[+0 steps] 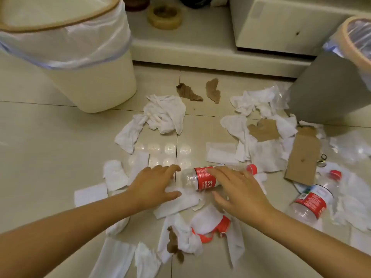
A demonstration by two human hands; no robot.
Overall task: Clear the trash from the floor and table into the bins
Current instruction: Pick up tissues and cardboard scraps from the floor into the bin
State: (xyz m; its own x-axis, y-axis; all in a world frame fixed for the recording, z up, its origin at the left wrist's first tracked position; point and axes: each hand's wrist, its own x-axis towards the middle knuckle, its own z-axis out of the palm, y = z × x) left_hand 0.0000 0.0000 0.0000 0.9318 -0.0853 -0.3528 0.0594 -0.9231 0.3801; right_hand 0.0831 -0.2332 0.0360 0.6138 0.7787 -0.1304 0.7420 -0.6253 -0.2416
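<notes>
A clear plastic bottle (192, 178) with a red label and red cap lies on its side on the tiled floor. My right hand (239, 189) hovers over its right half with fingers spread, touching or nearly touching it. Just left of the bottle, my left hand (154, 184) rests spread on a flat white tissue (176, 203). A second red-labelled bottle (313, 199) lies at the right. Crumpled white tissues (164, 113) and brown cardboard scraps (303, 155) are scattered all around. A cream bin (84, 63) with a clear liner stands at back left, a grey bin (331, 83) at back right.
A low white cabinet step (200, 49) runs along the back with a tape roll (165, 17) on it. A torn red label (216, 227) and brown scraps (188, 92) lie among the tissues. A clear plastic wrapper (351, 147) lies at far right.
</notes>
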